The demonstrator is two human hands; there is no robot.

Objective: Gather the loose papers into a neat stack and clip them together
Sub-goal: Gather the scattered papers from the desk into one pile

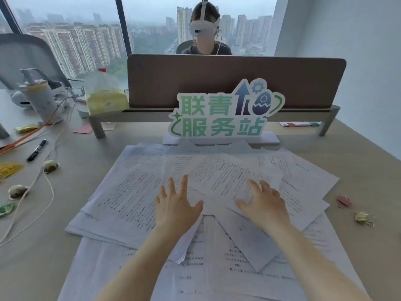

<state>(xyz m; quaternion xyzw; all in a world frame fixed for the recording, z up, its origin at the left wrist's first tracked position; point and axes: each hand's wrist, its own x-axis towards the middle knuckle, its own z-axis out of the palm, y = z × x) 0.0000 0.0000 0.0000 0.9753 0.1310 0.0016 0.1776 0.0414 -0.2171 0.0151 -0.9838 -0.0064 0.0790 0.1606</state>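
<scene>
Several printed white papers (130,192) lie spread and overlapping across the middle of the desk, at crooked angles. My left hand (175,203) lies flat on the sheets with fingers spread. My right hand (263,203) rests on a tilted sheet (227,174) with fingers slightly bent, holding nothing. A pink binder clip (344,201) and a yellow-green binder clip (364,218) lie on the bare desk to the right of the papers, apart from both hands.
A green lettered sign (221,118) stands behind the papers before a brown desk divider (236,81). At left lie a black pen (36,149), a white cable (46,185), small wrapped items and a tumbler (40,98). A person with a headset sits beyond the divider.
</scene>
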